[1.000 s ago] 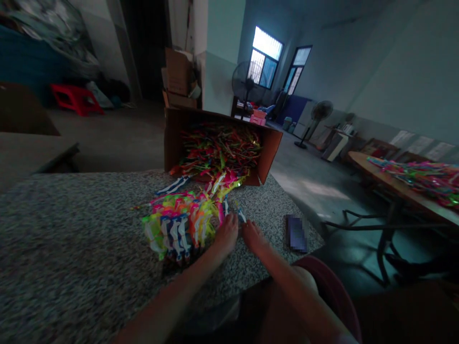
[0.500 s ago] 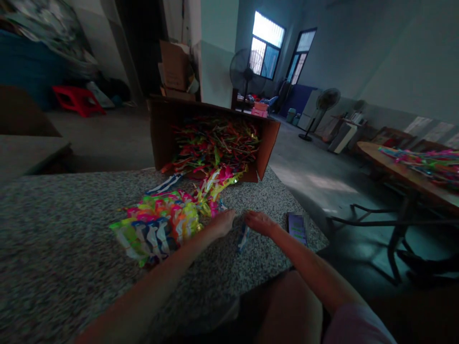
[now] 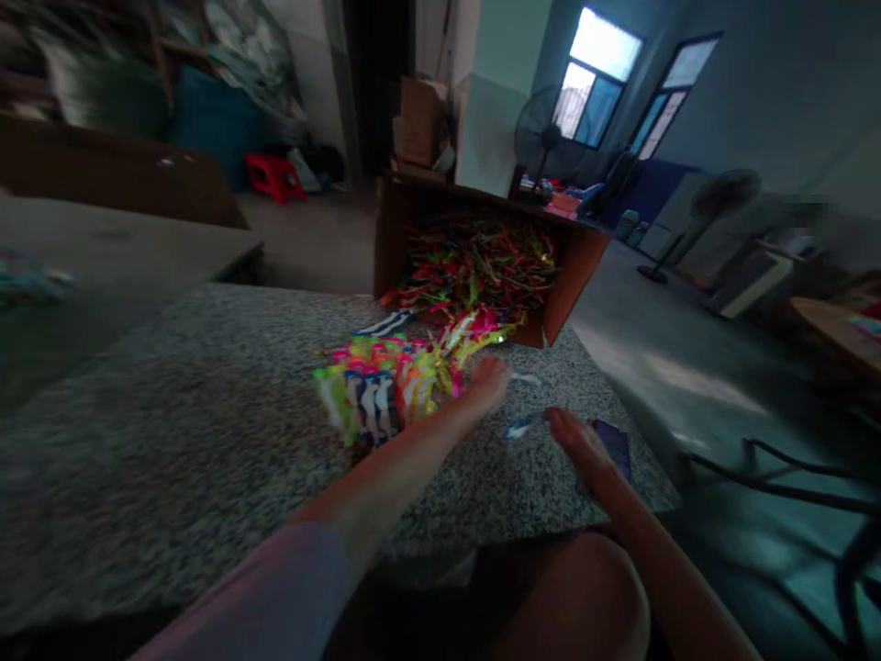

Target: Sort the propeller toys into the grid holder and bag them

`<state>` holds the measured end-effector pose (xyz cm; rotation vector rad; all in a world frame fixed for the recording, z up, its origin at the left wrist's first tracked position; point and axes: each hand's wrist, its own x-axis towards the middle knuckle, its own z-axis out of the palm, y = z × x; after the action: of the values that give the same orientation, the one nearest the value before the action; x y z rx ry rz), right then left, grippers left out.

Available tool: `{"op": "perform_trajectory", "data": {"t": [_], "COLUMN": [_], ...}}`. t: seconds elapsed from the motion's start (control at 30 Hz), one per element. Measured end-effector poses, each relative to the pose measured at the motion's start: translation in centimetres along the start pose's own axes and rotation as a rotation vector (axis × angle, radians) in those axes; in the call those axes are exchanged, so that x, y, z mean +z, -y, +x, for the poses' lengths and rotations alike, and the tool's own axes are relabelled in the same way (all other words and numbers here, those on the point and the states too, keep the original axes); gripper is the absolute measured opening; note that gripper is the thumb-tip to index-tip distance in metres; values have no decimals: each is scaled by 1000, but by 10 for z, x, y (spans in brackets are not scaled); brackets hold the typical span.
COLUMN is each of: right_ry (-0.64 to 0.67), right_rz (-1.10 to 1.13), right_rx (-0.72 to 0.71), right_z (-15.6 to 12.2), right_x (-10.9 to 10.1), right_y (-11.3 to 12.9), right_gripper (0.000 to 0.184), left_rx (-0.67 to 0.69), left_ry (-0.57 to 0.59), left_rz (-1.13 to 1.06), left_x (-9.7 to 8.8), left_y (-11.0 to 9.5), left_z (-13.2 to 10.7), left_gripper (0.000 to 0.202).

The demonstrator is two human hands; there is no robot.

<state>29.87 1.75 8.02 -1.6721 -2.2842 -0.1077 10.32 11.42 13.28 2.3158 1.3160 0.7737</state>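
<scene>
My left hand (image 3: 490,378), blurred, hovers by the right edge of a colorful pile of plastic strips (image 3: 375,390). Its fingers look curled closed; what they hold is hidden. A thin blue and white piece (image 3: 529,377) shows just beyond them, and I cannot tell whether it is held or lying there. On the right, my right hand (image 3: 574,439) pinches one end of a blue and white plastic strip (image 3: 521,427), which points left over the speckled tabletop (image 3: 454,500).
A cardboard box (image 3: 582,266) lies on its side behind the pile, its mouth towards me, full of tangled colorful strips (image 3: 482,257). A phone (image 3: 614,450) rests beside my right hand. Farther off are a red stool (image 3: 275,177), a standing fan (image 3: 549,133) and another table (image 3: 836,326).
My view has swung left. The hands have moved apart, the left one towards the pile and the right one towards the phone. The strip at my right hand now points left instead of towards me.
</scene>
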Motion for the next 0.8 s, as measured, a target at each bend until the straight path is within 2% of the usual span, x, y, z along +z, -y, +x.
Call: {"op": "perform_trajectory", "data": {"t": [0.07,0.1,0.13,0.17,0.23,0.3,0.37,0.4,0.47,0.5,0.6,0.63,0.7,0.77,0.8], "right_ry": [-328,-465,-558,-593,-506,-319,-152,-109,-82,-87,-71,-40,36,81,80], "right_rz": [129,218,323,436,677,862,975,996,953,885,537,394,144,-11,-49], "right_rx": [243,361,455,514,522,468,410,397,399,411,477,511,597,671,684], "right_z": [-8,-11,-16,-20,-27,-28,-21,-15,1,9,28,32,35,35,36], "right_x": [-11,-17,-22,-27,-30,-21,-3,8,25,31,36,35,30,27,27], "right_y": [-3,1,10,24,65,116,163,181,204,208,194,183,162,149,148], "right_gripper": [19,22,28,32,33,28,23,21,18,17,15,14,16,20,22], "left_rx": [-52,-63,-61,-51,-14,-71,-192,-244,-321,-340,-399,-439,-546,-636,-658], "left_ry": [-36,-57,-70,-83,-176,-227,-349,-383,-450,-473,-511,-481,-323,-133,-77], "left_rz": [37,41,27,-4,-234,-343,-313,-277,-194,-160,-71,-16,154,315,382], "left_x": [-8,-12,-16,-21,-34,-48,-63,-70,-82,-87,-106,-114,-131,-145,-149], "left_y": [-8,-11,-12,-10,2,25,53,66,89,99,133,146,174,196,203], "left_z": [-23,-42,-67,-97,-165,-229,-273,-286,-296,-294,-281,-275,-265,-255,-250], "left_gripper": [20,21,21,22,21,18,19,20,22,23,26,26,26,23,23]}}
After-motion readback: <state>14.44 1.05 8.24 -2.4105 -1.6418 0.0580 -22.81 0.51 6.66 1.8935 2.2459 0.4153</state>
